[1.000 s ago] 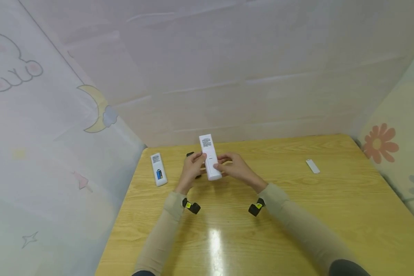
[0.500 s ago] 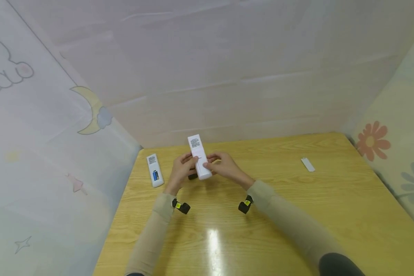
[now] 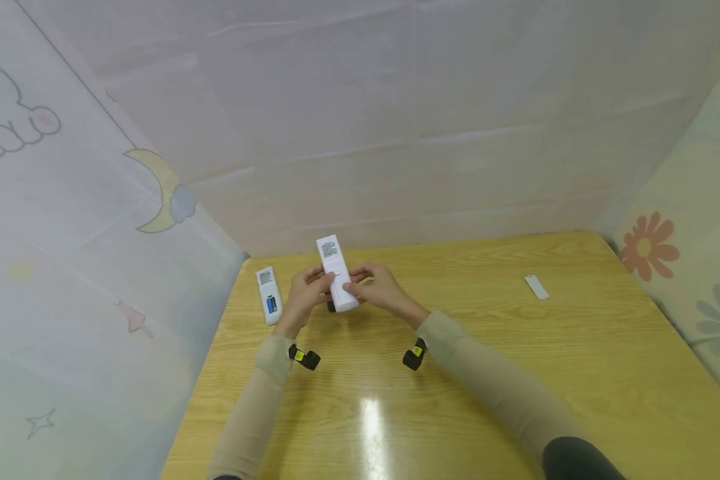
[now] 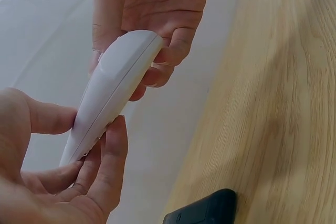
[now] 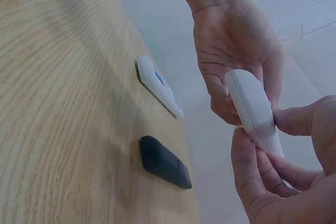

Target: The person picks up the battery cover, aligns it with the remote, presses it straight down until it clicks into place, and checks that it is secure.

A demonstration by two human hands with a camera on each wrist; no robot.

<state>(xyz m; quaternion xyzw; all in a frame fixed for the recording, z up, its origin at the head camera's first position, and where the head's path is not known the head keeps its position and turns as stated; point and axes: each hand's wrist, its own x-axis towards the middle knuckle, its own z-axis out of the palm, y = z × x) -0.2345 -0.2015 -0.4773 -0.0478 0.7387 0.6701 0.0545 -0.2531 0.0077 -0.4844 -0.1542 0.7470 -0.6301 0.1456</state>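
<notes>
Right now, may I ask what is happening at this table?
A person holds a white remote, labelled back showing, with the left grip and right grip. A second white remote lies on the table with a blue battery exposed. A black object lies near it; a loose white cover lies farther right.

White glare on tabletop (image 3: 342, 427); soft shadows, wrist views.

High forward-and-down head view, close-up wrist views, hands (image 3: 305, 293) (image 3: 384, 288) in all three.
</notes>
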